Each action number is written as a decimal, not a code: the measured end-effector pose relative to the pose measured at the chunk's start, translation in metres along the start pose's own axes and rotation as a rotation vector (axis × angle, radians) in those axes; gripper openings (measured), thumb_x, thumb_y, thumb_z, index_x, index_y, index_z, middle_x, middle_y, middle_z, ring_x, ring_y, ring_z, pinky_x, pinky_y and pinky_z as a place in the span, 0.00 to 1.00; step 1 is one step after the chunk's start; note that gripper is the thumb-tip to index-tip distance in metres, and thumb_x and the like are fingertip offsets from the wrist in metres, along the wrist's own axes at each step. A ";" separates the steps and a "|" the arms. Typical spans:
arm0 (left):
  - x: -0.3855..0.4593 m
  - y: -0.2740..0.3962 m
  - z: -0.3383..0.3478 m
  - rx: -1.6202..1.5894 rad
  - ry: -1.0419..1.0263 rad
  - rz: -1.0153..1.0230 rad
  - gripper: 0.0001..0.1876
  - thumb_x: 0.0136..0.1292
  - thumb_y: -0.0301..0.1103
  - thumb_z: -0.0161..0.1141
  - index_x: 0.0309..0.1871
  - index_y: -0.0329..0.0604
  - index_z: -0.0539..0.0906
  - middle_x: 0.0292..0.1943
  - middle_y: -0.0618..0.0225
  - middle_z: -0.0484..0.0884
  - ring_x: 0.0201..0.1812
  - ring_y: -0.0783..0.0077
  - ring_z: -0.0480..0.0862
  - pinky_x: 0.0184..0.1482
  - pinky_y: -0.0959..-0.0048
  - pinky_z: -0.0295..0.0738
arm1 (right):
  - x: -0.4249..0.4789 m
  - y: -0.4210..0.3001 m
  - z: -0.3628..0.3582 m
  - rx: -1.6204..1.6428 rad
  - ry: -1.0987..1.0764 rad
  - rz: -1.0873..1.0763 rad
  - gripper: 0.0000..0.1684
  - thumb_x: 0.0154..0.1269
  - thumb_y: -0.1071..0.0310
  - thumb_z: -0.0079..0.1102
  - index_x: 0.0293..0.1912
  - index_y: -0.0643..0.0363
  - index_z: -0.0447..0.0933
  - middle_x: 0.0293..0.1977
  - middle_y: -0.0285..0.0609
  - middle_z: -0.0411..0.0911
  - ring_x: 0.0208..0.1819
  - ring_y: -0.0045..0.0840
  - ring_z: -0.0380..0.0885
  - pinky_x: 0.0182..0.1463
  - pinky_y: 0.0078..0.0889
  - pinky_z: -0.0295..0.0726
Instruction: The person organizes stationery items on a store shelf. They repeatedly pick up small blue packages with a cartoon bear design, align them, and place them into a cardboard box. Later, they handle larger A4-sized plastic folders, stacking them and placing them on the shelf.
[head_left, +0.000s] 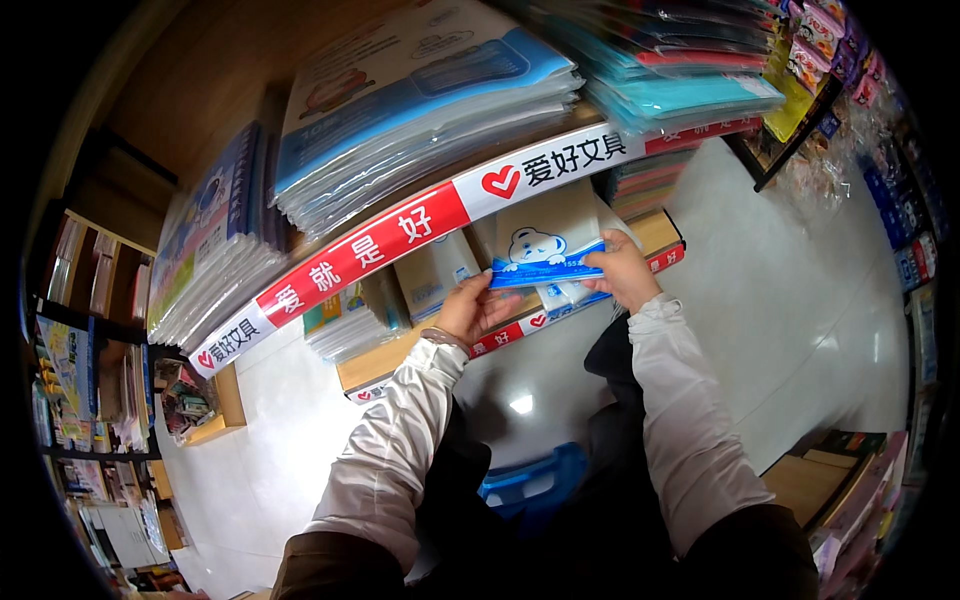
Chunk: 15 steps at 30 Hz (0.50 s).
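Note:
A flat, soft pack (547, 251) with a printed bear on beige and a blue band along its near edge is between my hands, over the lower shelf. My right hand (622, 266) grips its right end, thumb on top. At the pack's left corner is my left hand (476, 306), thumb against the edge and fingers curled below, palm partly up. Under the pack, a white and blue packet (559, 296) shows in part. Another beige pack (436, 274) stands left of it on the lower shelf (375, 367).
Above my hands runs the upper shelf's red and white printed edge strip (367, 251). It carries stacked plastic-wrapped blue booklets (427, 120) and teal folders (675, 101). A blue plastic stool (536, 480) is beneath me. Snack packets (817, 45) hang at right; shelved goods (97, 405) line the left.

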<state>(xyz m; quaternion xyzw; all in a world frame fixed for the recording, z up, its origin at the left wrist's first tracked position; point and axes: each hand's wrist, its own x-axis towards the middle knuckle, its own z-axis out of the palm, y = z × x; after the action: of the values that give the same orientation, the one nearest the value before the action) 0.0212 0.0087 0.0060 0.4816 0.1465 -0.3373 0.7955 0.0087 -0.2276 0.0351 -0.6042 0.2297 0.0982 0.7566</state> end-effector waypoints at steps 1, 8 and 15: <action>-0.001 0.003 0.001 -0.022 -0.012 0.042 0.19 0.63 0.35 0.49 0.52 0.31 0.66 0.44 0.52 0.76 0.45 0.59 0.79 0.43 0.71 0.79 | -0.002 0.001 0.004 -0.014 0.018 -0.019 0.26 0.52 0.79 0.51 0.53 0.63 0.60 0.37 0.44 0.72 0.35 0.29 0.75 0.30 0.25 0.78; 0.001 -0.001 -0.024 0.061 0.230 0.240 0.21 0.60 0.22 0.50 0.57 0.38 0.63 0.46 0.60 0.73 0.42 0.64 0.78 0.37 0.74 0.81 | -0.002 0.007 0.045 -0.070 -0.184 -0.025 0.33 0.55 0.77 0.55 0.59 0.56 0.56 0.40 0.42 0.69 0.38 0.27 0.74 0.33 0.25 0.78; -0.003 0.010 -0.082 0.047 0.506 0.388 0.21 0.56 0.20 0.52 0.55 0.44 0.67 0.43 0.64 0.73 0.39 0.69 0.76 0.33 0.72 0.77 | 0.033 0.040 0.120 -0.100 -0.189 -0.088 0.31 0.55 0.78 0.53 0.58 0.56 0.58 0.42 0.44 0.68 0.39 0.28 0.73 0.34 0.26 0.80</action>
<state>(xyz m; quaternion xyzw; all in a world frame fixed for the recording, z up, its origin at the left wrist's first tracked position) 0.0337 0.0841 -0.0264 0.5874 0.2373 -0.0519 0.7720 0.0476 -0.1071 0.0048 -0.6387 0.1257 0.1329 0.7474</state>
